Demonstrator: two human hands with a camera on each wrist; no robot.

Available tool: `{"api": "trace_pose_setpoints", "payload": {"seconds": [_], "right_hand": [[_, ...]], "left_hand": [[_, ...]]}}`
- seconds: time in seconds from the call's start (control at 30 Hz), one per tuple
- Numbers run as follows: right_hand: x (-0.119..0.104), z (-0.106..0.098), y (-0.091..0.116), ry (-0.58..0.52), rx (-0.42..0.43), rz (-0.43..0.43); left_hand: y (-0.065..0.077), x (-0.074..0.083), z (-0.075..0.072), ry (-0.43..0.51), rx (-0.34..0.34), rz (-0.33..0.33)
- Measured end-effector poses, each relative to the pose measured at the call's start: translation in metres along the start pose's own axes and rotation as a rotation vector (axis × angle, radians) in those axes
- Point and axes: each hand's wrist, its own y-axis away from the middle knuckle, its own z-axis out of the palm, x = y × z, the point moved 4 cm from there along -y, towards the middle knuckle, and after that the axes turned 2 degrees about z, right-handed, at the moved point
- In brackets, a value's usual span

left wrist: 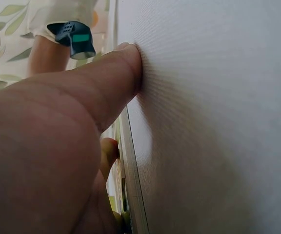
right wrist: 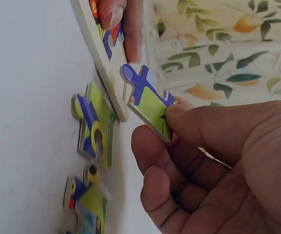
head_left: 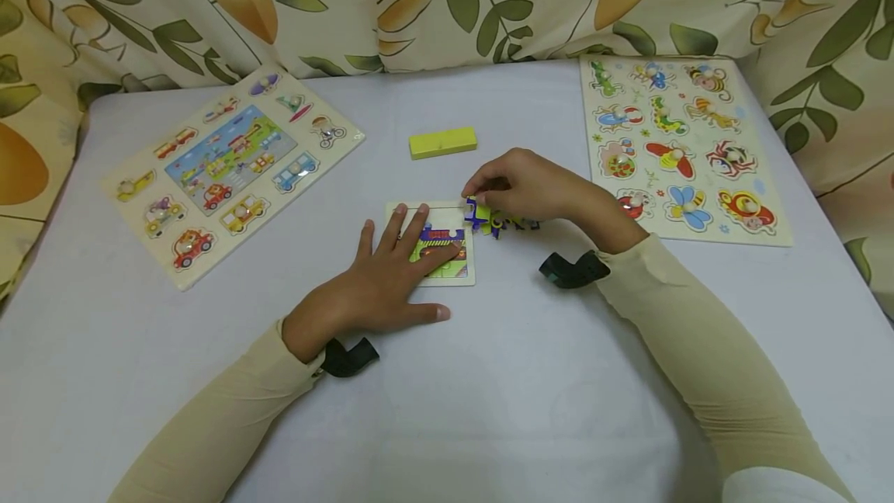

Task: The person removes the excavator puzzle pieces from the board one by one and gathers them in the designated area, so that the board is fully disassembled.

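My left hand (head_left: 373, 286) lies with spread, straight fingers over a small jigsaw board (head_left: 452, 217). Several of its fingers cover the board's left part, and the thumb rests on the white tabletop below it. Purple, red and green pieces show in the board's frame. Just past the board's upper right corner, my right hand (head_left: 534, 185) pinches a purple and green jigsaw piece (right wrist: 148, 100) between thumb and fingers, tilted and raised off the table in the right wrist view. Beneath that hand are loose jigsaw pieces (right wrist: 95, 127), partly hidden in the head view.
Behind the jigsaw board sits a yellow box (head_left: 443, 143). A large vehicle peg puzzle (head_left: 233, 161) lies at the back left, and an insect peg puzzle (head_left: 670, 130) at the back right, near the right forearm. A leaf-patterned curtain (head_left: 447, 6) borders the table.
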Motion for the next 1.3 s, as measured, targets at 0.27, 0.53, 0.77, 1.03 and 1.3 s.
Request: {"api": "trace_pose_setpoints", "payload": {"seconds": [0.27,0.53,0.77,1.03,1.3], "right_hand": [[0.009,-0.007,0.009,0.006,-0.004,0.018],[0.021,-0.016,0.022,0.016,-0.019,0.042],[0.033,-0.021,0.036,-0.009,-0.045,0.093],[0.042,-0.032,0.053,0.014,-0.064,0.127],[0.051,-0.037,0.061,0.088,-0.064,0.170]], "left_hand": [[0.000,0.001,0.000,0.008,0.006,-0.002],[0.000,0.001,-0.001,-0.004,0.017,0.005],[0.002,0.001,0.000,0.014,0.019,0.009],[-0.001,0.001,0.001,0.010,0.030,0.017],[0.001,0.001,0.001,0.020,0.022,0.009]]}}
